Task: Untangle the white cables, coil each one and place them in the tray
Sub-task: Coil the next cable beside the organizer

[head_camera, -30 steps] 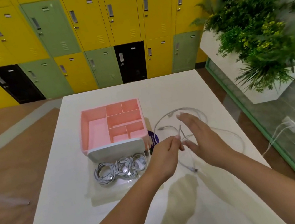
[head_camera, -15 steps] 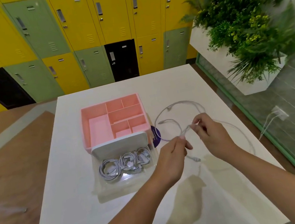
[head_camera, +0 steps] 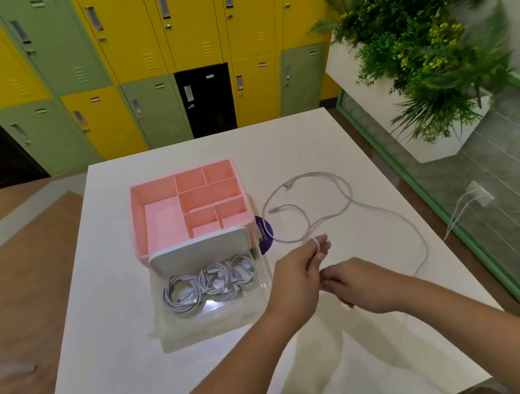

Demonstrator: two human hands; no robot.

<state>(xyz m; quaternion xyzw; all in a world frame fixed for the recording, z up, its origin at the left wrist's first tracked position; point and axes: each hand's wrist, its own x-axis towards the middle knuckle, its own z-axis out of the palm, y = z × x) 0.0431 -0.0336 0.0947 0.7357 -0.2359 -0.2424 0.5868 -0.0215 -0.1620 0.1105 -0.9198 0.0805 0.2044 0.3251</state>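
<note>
Head view: the loose white cable (head_camera: 343, 198) sprawls in loops on the desk (head_camera: 294, 143) right of centre, and since half a second ago its strand has gone from stretched between two pinching hands to wound over the left hand's fingers. That left hand (head_camera: 299, 274) is curled around the strand; the right hand (head_camera: 357, 283) has dropped lower, fingers closed, touching it, with the cable trailing past. Left of both, the clear tray (head_camera: 262, 303) holds three coiled cables (head_camera: 209, 282), below the pink organizer (head_camera: 138, 217).
</note>
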